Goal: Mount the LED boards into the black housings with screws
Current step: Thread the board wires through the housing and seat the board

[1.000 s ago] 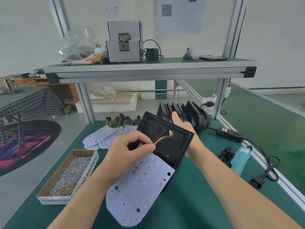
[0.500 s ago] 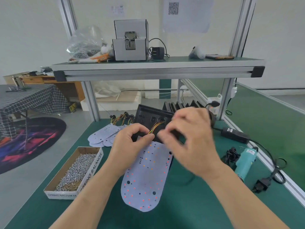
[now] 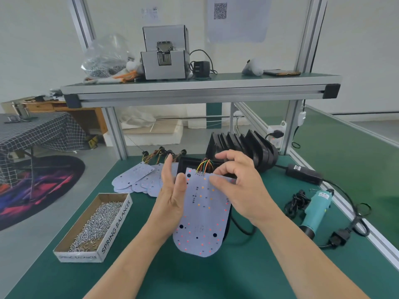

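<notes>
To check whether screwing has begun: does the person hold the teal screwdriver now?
No, the teal screwdriver lies on the green mat, while the left hand and the right hand both touch the LED board.

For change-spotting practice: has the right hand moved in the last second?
Yes: right hand came from the stacked housings toward the person, onto the LED board.
</notes>
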A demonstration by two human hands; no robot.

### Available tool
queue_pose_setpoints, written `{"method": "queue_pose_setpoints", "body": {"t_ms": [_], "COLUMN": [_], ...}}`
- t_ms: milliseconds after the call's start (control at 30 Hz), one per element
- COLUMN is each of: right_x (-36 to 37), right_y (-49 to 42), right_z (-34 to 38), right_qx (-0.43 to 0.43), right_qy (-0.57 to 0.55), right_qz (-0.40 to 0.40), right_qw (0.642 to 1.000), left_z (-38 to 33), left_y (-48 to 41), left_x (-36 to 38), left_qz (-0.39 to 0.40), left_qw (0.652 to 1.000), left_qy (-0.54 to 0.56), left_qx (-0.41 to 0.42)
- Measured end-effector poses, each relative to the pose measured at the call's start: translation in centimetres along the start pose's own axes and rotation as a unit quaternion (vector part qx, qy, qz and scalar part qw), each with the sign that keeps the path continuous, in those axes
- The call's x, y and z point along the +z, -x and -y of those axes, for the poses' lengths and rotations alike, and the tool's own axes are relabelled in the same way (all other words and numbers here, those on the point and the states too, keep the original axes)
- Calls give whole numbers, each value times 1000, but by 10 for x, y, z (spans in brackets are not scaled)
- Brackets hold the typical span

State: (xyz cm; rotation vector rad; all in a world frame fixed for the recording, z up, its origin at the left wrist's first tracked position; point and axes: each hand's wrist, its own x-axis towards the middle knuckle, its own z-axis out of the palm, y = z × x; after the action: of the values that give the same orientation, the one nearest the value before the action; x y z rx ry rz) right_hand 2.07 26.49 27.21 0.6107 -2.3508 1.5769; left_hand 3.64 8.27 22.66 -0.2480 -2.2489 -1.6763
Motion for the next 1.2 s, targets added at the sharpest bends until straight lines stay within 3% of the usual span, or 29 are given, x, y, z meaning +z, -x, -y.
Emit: {"method": "queue_pose_setpoints", "body": {"t_ms": [233, 400, 467, 533, 567, 600, 633, 700, 733, 933, 1000, 1200], "right_x": [0, -1, -3, -12, -20, -27, -32, -29, -23, -4, 3, 2], "right_y": [-11, -12, -12, -15, -18, -21, -22, -18, -14, -10, -5, -4], "right_z": [-4, -2, -1, -3, -6, -10, -15, -25, -27, -32, -35, -28], "right_qx": [-35, -111, -154, -168, -137, -83, -28, 41, 50, 33, 67, 30], "right_qy": [0, 114, 143, 100, 29, -58, -132, -179, -179, -67, -111, -57], "right_qz": [-52, -32, -62, -145, -162, -135, -58, 127, 179, 108, 97, 160], "right_qw": [998, 987, 976, 970, 977, 986, 989, 975, 966, 991, 987, 985], "left_z": [-2, -8, -9, -13, -15, -16, -17, -19, -19, -23, -24, -22], "left_y": [4, 1, 1, 1, 1, 1, 2, 4, 5, 7, 8, 8], "left_x": [6, 10, 10, 7, 5, 4, 2, 3, 3, 6, 6, 3], "left_qz": [-8, -46, -55, -65, -67, -65, -61, -50, -43, -8, -13, -36], "left_qw": [1000, 999, 998, 998, 997, 997, 996, 995, 994, 980, 974, 973], "left_qy": [25, -9, -12, 12, 32, 50, 65, 88, 99, 188, 217, 219], "left_qx": [15, 24, 26, 17, 7, -3, -14, -27, -32, -69, -66, -64]}}
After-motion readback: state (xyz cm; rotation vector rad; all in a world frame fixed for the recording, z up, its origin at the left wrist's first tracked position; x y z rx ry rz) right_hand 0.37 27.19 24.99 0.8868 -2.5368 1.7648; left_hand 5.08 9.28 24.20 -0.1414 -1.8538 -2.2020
